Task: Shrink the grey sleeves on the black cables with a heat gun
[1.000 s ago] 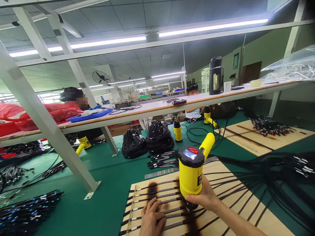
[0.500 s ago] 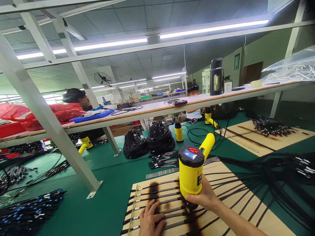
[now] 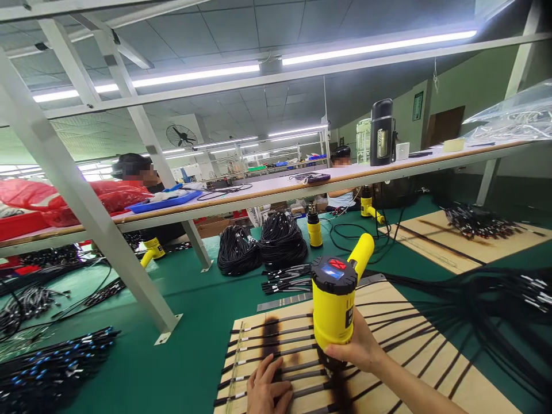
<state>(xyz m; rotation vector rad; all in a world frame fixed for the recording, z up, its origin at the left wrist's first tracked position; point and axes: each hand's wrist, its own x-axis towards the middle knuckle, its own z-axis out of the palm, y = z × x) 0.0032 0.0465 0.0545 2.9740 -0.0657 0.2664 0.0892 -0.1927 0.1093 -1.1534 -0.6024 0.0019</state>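
Observation:
My right hand (image 3: 360, 348) is wrapped round the lower body of a yellow heat gun (image 3: 334, 310). The gun stands nozzle down, close over black cables (image 3: 302, 351) laid side by side across a light wooden board (image 3: 388, 302). Its black end cap with a small screen faces up, and the yellow handle points away to the right. My left hand (image 3: 267, 386) rests on the cables and board left of the nozzle, fingers apart and slightly bent, holding nothing. Dark scorch marks (image 3: 271, 336) show on the wood. The nozzle tip is partly hidden by my right hand.
Two coiled cable bundles (image 3: 282, 238) and an upright heat gun (image 3: 314, 227) stand behind the board on the green table (image 3: 194, 322). A metal ruler (image 3: 282, 302) lies along its far edge. Shelf posts (image 3: 125, 259) rise at left. Cables with blue marks (image 3: 56, 368) lie front left.
The view has shifted slightly. The heat gun in my right hand has moved a little left relative to the board; my left hand stays on the cables.

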